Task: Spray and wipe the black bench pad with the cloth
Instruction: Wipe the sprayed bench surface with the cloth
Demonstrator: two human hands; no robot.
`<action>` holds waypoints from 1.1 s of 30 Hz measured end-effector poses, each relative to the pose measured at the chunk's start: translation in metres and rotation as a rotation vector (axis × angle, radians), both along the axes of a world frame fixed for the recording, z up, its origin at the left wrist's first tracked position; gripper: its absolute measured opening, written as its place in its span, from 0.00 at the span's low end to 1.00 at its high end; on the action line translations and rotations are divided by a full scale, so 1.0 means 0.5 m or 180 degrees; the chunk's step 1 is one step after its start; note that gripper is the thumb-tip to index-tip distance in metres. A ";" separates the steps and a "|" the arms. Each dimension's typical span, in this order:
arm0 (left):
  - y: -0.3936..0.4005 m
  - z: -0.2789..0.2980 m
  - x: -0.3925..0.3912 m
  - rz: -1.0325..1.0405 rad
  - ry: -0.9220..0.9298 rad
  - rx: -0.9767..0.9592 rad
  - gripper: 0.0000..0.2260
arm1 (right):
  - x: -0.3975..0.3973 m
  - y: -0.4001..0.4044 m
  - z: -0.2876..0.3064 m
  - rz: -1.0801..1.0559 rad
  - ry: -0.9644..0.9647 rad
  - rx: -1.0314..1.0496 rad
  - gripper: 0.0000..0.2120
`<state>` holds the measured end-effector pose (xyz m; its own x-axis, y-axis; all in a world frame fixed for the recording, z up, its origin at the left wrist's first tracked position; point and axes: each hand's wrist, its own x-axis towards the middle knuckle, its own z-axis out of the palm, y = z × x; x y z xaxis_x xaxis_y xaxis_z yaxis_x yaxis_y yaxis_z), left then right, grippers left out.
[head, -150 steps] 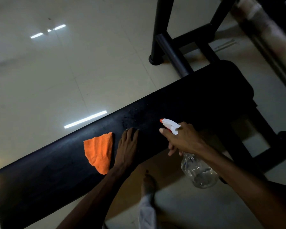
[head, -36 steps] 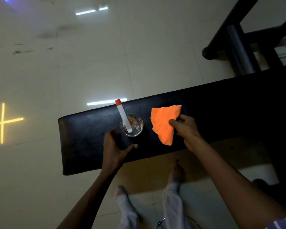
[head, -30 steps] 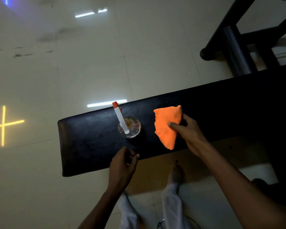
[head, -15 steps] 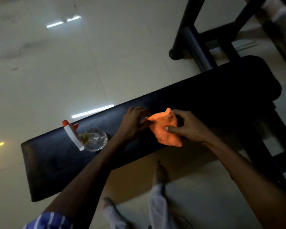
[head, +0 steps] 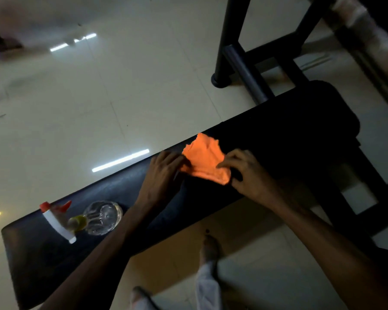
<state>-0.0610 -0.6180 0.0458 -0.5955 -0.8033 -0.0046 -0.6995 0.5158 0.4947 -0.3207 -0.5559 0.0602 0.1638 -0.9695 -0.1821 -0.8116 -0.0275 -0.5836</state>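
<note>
The long black bench pad (head: 278, 139) runs diagonally from lower left to upper right. An orange cloth (head: 205, 161) lies on it near the middle. My left hand (head: 162, 175) holds the cloth's left edge, and my right hand (head: 248, 173) pinches its right lower edge. The cloth is spread between them. A clear spray bottle (head: 99, 217) with a white and red trigger head stands on the pad's left end, apart from both hands.
Black metal frame bars (head: 244, 63) rise at the back right, with a support post (head: 345, 211) under the pad on the right. Pale tiled floor (head: 99, 108) lies beyond the bench. My feet (head: 208, 245) stand on the floor on the near side.
My left hand left the spray bottle on the pad and came over to the cloth. Both hands now hold the cloth, which has been opened out wider.
</note>
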 end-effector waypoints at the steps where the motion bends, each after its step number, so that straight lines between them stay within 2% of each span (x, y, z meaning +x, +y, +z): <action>1: 0.013 -0.019 0.010 -0.0088 -0.0236 0.0205 0.12 | 0.000 0.016 -0.018 0.0222 0.0221 0.0433 0.20; 3: 0.037 -0.056 0.033 -0.0044 -0.0560 0.0672 0.14 | 0.003 0.041 -0.052 0.0450 0.0488 0.1012 0.16; 6: 0.068 -0.090 0.063 0.0427 -0.0396 0.0784 0.13 | 0.037 0.044 -0.080 -0.0032 0.0178 0.0660 0.12; 8: 0.078 -0.107 0.072 0.0916 -0.0282 0.0555 0.10 | 0.080 0.026 -0.096 -0.0339 0.0033 0.0339 0.16; 11: 0.071 -0.127 0.066 0.1378 -0.0268 0.0307 0.09 | 0.139 -0.004 -0.139 -0.0188 0.0349 0.0043 0.26; 14: 0.046 -0.150 0.062 0.1374 -0.0310 0.0133 0.13 | 0.178 -0.015 -0.196 0.0083 0.0824 0.0058 0.32; 18: 0.027 -0.191 0.055 0.1397 -0.0480 0.0426 0.24 | 0.190 0.006 -0.254 0.0063 0.1169 -0.0296 0.32; 20: 0.026 -0.209 0.053 0.1436 -0.0405 0.0456 0.27 | 0.179 0.009 -0.273 0.0080 0.1275 -0.0490 0.32; 29: 0.032 -0.252 0.063 0.1582 -0.0203 0.0103 0.25 | 0.146 -0.127 -0.283 -0.0268 0.1586 -0.0632 0.30; 33: 0.036 -0.258 0.065 0.1672 -0.0160 0.0113 0.25 | 0.184 -0.231 -0.274 -0.0719 0.1589 -0.0242 0.30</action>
